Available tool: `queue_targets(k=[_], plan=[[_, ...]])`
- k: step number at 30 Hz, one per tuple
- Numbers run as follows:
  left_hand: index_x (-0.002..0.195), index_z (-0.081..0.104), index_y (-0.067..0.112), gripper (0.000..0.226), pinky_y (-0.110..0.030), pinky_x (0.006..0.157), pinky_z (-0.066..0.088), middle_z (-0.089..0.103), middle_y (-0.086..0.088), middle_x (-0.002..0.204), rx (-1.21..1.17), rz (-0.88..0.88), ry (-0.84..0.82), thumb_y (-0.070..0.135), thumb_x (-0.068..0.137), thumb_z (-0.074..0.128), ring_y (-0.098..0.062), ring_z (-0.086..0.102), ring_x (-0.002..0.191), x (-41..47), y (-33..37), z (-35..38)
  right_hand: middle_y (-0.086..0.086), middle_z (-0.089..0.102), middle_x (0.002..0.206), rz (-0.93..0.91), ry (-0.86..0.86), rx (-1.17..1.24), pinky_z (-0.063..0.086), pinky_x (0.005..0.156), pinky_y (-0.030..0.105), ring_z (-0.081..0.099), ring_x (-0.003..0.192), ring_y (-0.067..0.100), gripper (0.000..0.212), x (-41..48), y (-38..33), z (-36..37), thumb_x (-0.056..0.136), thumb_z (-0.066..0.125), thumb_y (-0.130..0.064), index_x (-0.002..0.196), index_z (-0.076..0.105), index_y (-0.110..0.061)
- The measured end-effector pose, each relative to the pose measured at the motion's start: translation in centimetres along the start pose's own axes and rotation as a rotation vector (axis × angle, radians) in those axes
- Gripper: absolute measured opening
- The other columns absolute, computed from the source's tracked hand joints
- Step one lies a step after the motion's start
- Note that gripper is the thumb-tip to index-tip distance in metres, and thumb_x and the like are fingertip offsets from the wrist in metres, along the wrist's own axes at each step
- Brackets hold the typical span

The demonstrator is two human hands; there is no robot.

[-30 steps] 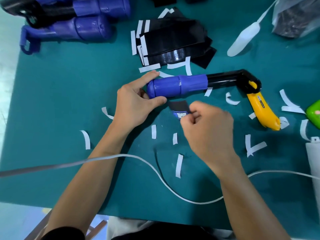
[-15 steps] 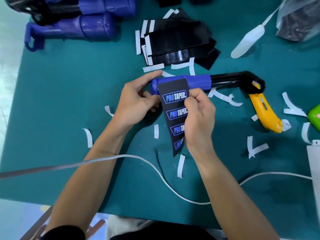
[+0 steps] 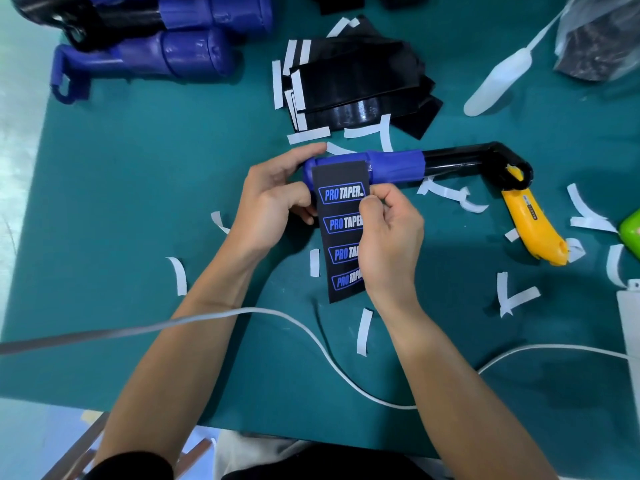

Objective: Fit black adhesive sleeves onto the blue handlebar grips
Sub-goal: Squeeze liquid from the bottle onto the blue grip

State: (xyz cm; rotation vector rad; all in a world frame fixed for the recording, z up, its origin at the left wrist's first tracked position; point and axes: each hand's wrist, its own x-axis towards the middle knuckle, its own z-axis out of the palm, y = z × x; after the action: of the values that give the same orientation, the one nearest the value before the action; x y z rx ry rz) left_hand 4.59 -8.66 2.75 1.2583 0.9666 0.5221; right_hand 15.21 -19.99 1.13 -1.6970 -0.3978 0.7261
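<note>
Head view of a sleeve being offered to a grip at the middle of the green desk. The blue handlebar grip lies lengthwise left to right on its black bent tube. The left hand curls round the grip's left end, index finger along the far side and thumb on the near side. The black adhesive sleeve, printed with repeated PRO TAPER logos, hangs from the grip's left half toward the near edge of the desk. The right hand pinches its right margin between thumb and curled fingers. The sleeve's far edge lies against the grip; whether it has already stuck there cannot be told from this angle. The sleeve appears to be a thin, light, limp sheet that will sag and crease if slack, and its tacky face will probably seize on first contact, so it is best held by its margins under light tension, with fingers kept off the adhesive. The grip looks rigid enough to be steadied by its bare end and rolled. A stack of further black sleeves lies just beyond, peeled white backing strips are scattered about, and a yellow utility knife lies to the right. More blue grips rest at the far left.
</note>
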Motion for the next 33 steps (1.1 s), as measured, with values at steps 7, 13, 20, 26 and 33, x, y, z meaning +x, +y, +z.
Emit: queue_targets(k=[7, 13, 20, 26, 33], plan=[[0.128, 0.07, 0.009, 0.07, -0.029, 0.053, 0.052, 0.076, -0.013, 0.11, 0.002, 0.01, -0.001, -0.002, 0.062, 0.049, -0.026, 0.063, 0.061, 0.0, 0.1, 0.1, 0.001, 0.065, 0.066, 0.002, -0.002, 0.009, 0.044, 0.054, 0.032, 0.053, 0.059, 0.016, 0.021, -0.1, 0.1, -0.1, 0.093, 0.05, -0.016, 0.077, 0.063, -0.019], [0.127, 0.071, 0.012, 0.073, -0.029, 0.053, 0.052, 0.077, -0.011, 0.105, 0.017, 0.024, -0.001, -0.004, 0.06, 0.049, -0.026, 0.065, 0.061, 0.1, -0.1, 0.0, 0.0, 0.066, 0.066, -0.012, -0.027, 0.116, 0.043, 0.052, 0.033, 0.052, 0.059, 0.017, 0.023, 0.3, 0.0, -0.5, 0.093, 0.05, -0.014, 0.079, 0.066, -0.022], [0.127, 0.07, 0.012, 0.073, -0.029, 0.052, 0.052, 0.075, -0.013, 0.103, 0.017, 0.029, 0.003, -0.005, 0.06, 0.05, -0.03, 0.064, 0.06, 0.2, -0.2, 0.0, 0.012, 0.064, 0.069, -0.004, 0.023, 0.005, 0.044, 0.053, 0.039, 0.048, 0.058, 0.018, 0.02, 0.4, 0.1, -0.4, 0.093, 0.05, -0.013, 0.077, 0.062, -0.018], [0.127, 0.071, 0.012, 0.062, -0.03, 0.052, 0.052, 0.076, -0.008, 0.094, 0.026, 0.019, 0.021, 0.002, 0.069, 0.053, -0.026, 0.063, 0.058, 0.2, -0.3, 0.2, 0.012, 0.053, 0.061, 0.017, 0.031, -0.031, 0.035, 0.053, 0.032, 0.039, 0.055, 0.017, 0.02, 0.3, -0.2, -0.4, 0.091, 0.049, -0.013, 0.075, 0.06, -0.017], [0.113, 0.077, 0.028, 0.032, -0.028, 0.047, 0.048, 0.072, 0.008, 0.071, 0.151, 0.068, 0.137, 0.033, 0.086, 0.062, -0.021, 0.061, 0.053, -0.1, -0.4, 1.2, -0.005, 0.057, 0.057, 0.029, 0.032, -0.041, 0.039, 0.05, 0.027, 0.043, 0.053, 0.013, 0.021, 0.1, -0.4, -0.5, 0.091, 0.05, -0.011, 0.075, 0.062, -0.016]])
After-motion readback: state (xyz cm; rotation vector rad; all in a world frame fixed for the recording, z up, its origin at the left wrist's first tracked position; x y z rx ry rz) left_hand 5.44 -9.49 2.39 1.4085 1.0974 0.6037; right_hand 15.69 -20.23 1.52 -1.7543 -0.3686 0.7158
